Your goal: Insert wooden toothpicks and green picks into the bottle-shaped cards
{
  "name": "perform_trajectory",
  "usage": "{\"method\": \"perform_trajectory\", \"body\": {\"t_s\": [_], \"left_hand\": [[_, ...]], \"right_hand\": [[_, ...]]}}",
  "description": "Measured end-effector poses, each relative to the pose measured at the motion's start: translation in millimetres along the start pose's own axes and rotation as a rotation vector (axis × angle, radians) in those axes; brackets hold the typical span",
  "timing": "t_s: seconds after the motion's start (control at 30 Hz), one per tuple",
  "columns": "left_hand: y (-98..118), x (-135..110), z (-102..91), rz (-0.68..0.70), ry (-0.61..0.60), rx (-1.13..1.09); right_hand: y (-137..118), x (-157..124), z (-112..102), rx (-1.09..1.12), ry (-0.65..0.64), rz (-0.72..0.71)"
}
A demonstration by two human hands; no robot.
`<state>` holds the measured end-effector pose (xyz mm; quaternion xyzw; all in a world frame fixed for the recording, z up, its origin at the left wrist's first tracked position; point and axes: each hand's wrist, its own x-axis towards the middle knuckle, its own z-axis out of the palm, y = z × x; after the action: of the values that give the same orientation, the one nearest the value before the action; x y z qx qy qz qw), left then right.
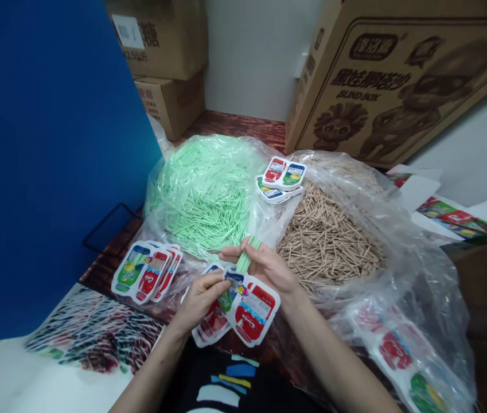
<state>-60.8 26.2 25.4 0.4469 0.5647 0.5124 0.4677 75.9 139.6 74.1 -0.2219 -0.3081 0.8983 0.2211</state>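
Note:
My left hand (203, 298) pinches the top edge of a flat, twin-can-shaped printed packet (255, 312), red with cola print on one half and green and blue on the other. In the fingers of my right hand (271, 268) is a small bundle of thin green sticks (246, 258), just above that packet. Another like packet (209, 331) lies beneath, partly covered by my left hand. Beyond my hands, a clear plastic bag holds a heap of green sticks (213, 206). Beside it to the right is a heap of brown sticks (329, 241), also in clear plastic.
Stacked packets (146, 272) lie at the left, and more packets (281, 176) rest between the two heaps. Bagged packets (406, 355) are at lower right. A large carton (363, 103) and stacked cartons (161, 40) stand behind. A blue panel (49, 160) borders the left.

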Motion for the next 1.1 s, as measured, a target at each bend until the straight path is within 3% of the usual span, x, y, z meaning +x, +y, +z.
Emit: {"method": "perform_trajectory", "body": {"t_s": [0.1,0.23,0.4,0.5,0.6,0.77,0.93,1.1], "left_hand": [[-3,1,0.7,0.014,-0.004,0.022],[-3,5,-0.4,0.046,0.000,0.039],[0,10,-0.8,0.040,0.030,0.019],[-2,11,1.9,0.038,0.063,-0.001],[-2,11,5.6,0.033,0.112,-0.024],[1,11,10.3,-0.003,0.183,-0.142],[-3,12,12.2,-0.050,0.197,-0.224],[0,13,15.4,-0.049,0.166,-0.194]], "right_hand": [[-4,-8,-1,-0.288,0.005,-0.023],[-16,-21,-3,-0.660,-0.125,-0.038],[-21,-32,-2,-0.910,0.030,-0.242],[-19,-34,0,-1.085,0.016,-0.363],[-17,-35,0,-1.175,0.039,-0.430],[-17,-37,-1,-1.286,0.040,-0.414],[-15,-41,2,-1.189,0.130,-0.475],[-11,-43,-2,-1.333,0.039,-0.398]]}}
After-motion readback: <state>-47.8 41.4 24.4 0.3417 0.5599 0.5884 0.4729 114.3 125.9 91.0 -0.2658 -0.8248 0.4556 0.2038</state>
